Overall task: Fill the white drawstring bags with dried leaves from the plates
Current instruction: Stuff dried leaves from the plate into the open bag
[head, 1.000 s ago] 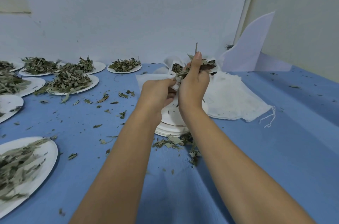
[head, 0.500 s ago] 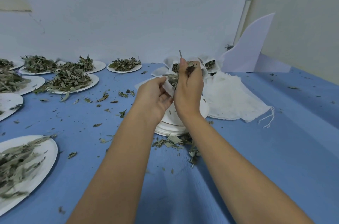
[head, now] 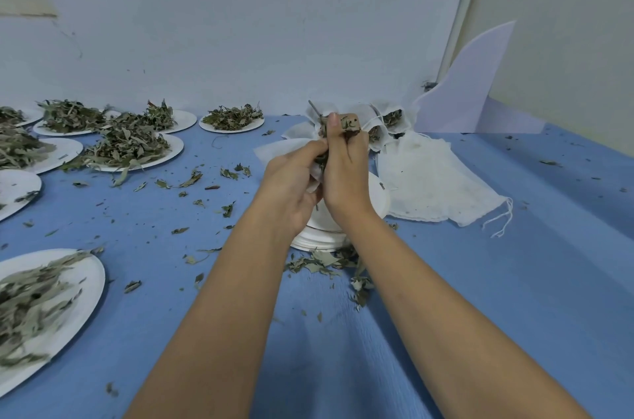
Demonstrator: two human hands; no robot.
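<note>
Blue cloth (head: pixel 497 298) covers the whole work surface. Eight white plates (head: pixel 92 267) can be counted in the left half of the frame. Seven carry dried leaves (head: pixel 130 147), grey-green, narrow and curled, and one at the left edge is nearly bare. One stack of plates (head: pixel 319 240) sits at centre, under the hands. One pile of flat empty bags (head: pixel 429 185) lies right of centre, with its drawstrings trailing at the lower right corner. At least two filled bags (head: pixel 392 118) stand behind the hands, leaves showing in their open mouths.

The left hand (head: pixel 291 185) has its fingers curled, pinching the edge of a white drawstring bag (head: pixel 315 175) of thin fabric, held at frame centre above the stack. The right hand (head: pixel 346 171) has its fingers wrapped round a leaf clump (head: pixel 350 125) at the bag mouth, thumb pointing up. One twig (head: pixel 313 108) projects above the thumb. Loose leaf fragments (head: pixel 319 262) lie scattered on the cloth.
</note>
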